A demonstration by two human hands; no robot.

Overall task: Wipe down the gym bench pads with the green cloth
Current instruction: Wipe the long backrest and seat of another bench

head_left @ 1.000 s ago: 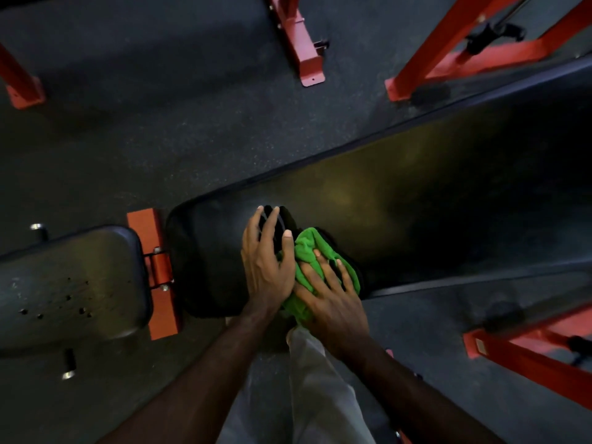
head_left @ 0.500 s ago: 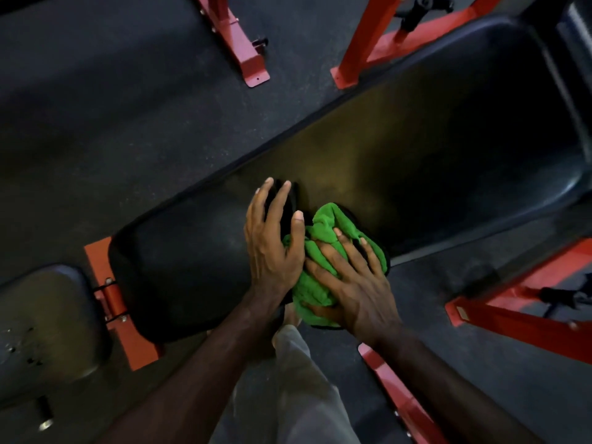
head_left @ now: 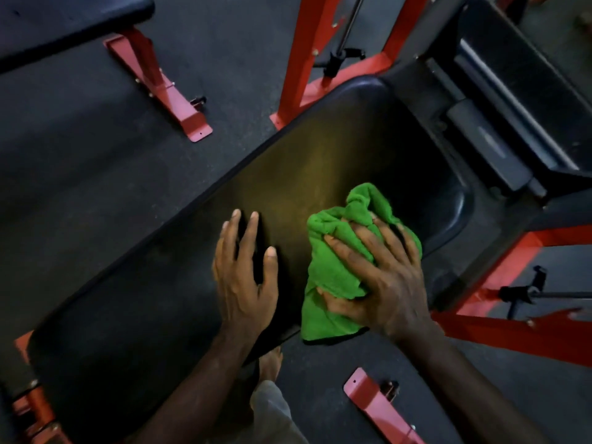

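Now the right hand (head_left: 381, 283) clutches the bunched green cloth (head_left: 333, 267) on the long pad (head_left: 288, 174), which runs up-right toward its rounded end (unwiped, probably); the left hand (head_left: 245, 280) rests flat beside it.

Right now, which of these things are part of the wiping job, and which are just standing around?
Part of the job:
green cloth, bunched under the right hand
long black bench pad being wiped
left hand, flat on that pad

Just standing around:
red frame foot on the floor
second black bench, top left
red upright post
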